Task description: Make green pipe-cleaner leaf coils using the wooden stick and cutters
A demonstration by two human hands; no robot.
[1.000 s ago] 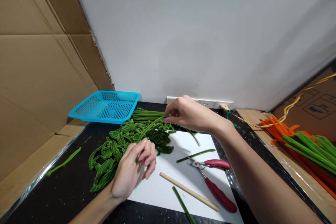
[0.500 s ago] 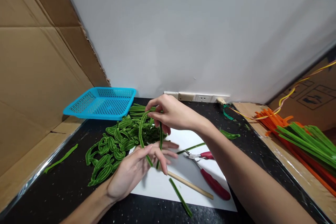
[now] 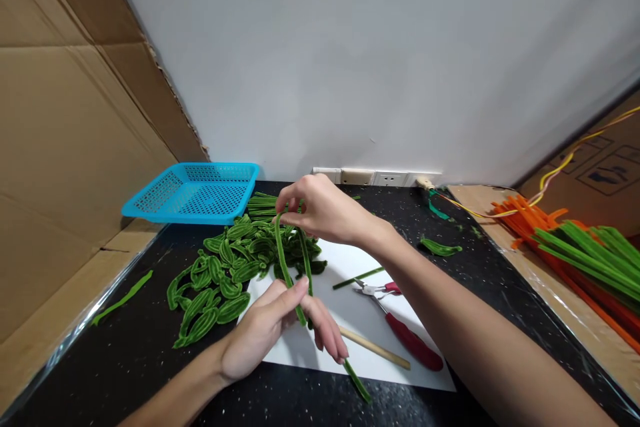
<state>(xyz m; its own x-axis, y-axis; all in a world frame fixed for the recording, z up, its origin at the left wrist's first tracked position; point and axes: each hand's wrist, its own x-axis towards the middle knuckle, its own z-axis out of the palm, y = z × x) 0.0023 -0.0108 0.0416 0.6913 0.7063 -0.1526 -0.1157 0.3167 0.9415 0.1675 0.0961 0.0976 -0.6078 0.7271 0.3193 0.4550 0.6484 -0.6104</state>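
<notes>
A green pipe cleaner is bent over into a narrow upside-down U above the white paper. My right hand pinches it at the top of the bend. Lower down, my left hand has both legs between its thumb and fingers, with the ends poking out below the thumb. Left of my hands lies a pile of green leaf shapes made of looped pipe cleaners. On the paper are red-handled pliers, a wooden stick and a short green piece. Another cut piece sits partly behind my left fingers.
A blue perforated basket stands at the back left, beside cardboard. Straight green stems lie behind the pile. One leaf shape is at the right. Orange and green pipe cleaners fill the far right. Sockets line the wall.
My left hand's spread fingers have drawn together and lowered around the legs of the pipe cleaner. The right hand keeps its pinch on the bend. The view has shifted slightly.
</notes>
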